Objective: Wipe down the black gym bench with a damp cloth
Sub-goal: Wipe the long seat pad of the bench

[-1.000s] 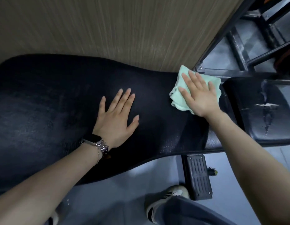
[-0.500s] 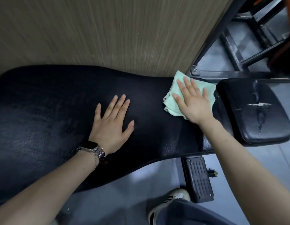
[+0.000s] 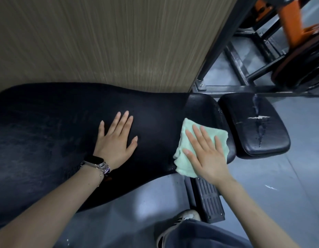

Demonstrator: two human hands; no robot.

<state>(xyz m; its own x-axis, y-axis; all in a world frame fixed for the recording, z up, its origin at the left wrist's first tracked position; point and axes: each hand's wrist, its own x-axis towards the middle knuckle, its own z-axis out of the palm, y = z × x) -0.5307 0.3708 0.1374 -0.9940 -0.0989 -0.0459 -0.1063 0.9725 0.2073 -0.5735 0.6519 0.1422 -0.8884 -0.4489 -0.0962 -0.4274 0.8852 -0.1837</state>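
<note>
**Pressing the cloth along the bench's near edge**

Lying folded at the narrow right end of the black gym bench, the mint-green cloth is looking soft, limp and light, best driven by a flat palm. The right hand is pressing it, fingers straight and spread. The left hand is resting flat on the padding, fingers splayed, bracing.

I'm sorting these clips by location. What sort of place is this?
Most likely a gym: a padded black bench with a cracked seat pad, and behind it an orange-and-black steel equipment frame on a grey floor.
</note>
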